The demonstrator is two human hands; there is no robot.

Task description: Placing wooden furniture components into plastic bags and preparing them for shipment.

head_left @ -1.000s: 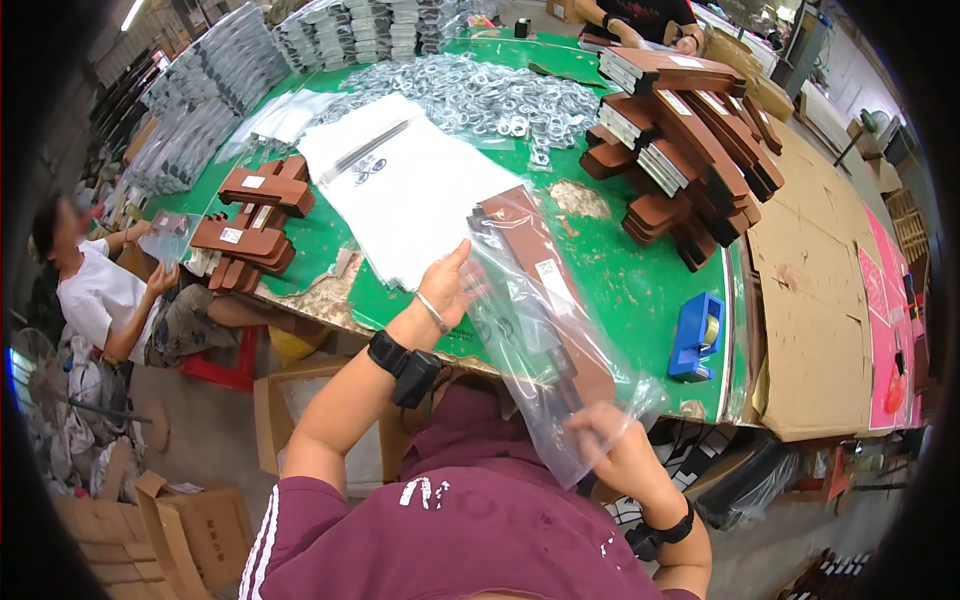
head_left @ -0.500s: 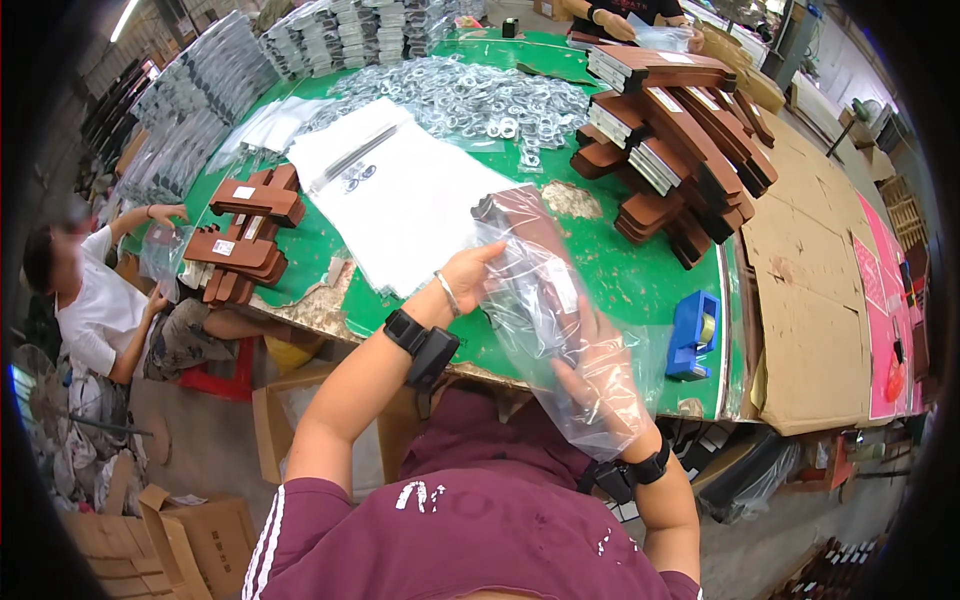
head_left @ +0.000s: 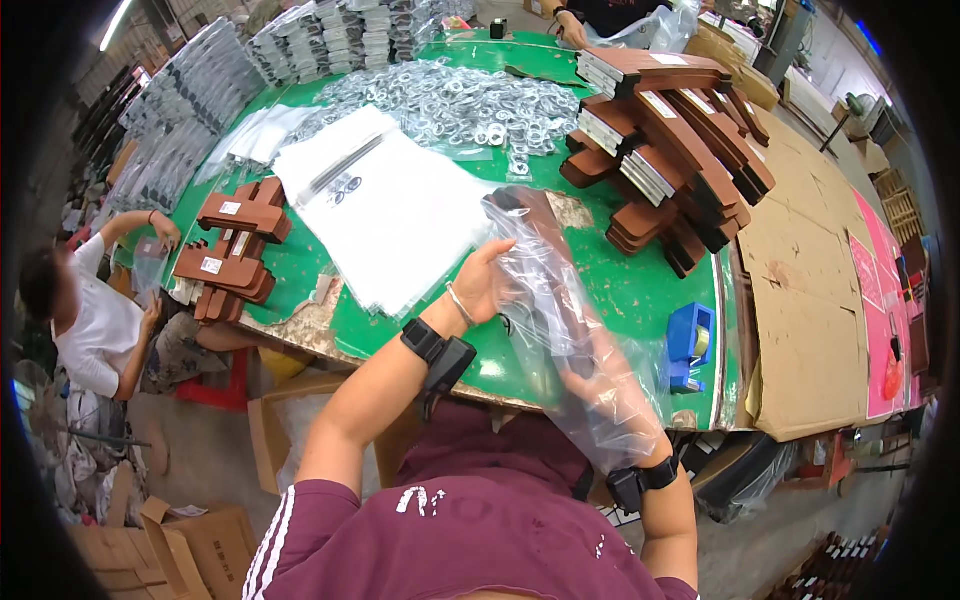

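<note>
A clear plastic bag is drawn around a long brown piece with a dark end, which slants over the near edge of the table. My right hand is inside the bag, closed around the lower part of the piece. From outside, my left hand grips the bag at its left side, thumb up near the far end. Beyond my left hand lies a stack of flat white bags.
Brown pieces lie piled at left and right. A blue tape dispenser stands by the table's right edge. Small bagged rings cover the far middle. One co-worker sits at left; another person's hand shows at the back.
The bag has come further down around the brown piece and my right wrist. My right hand has shifted slightly down and right. The far person's hands have moved apart with a clear bag.
</note>
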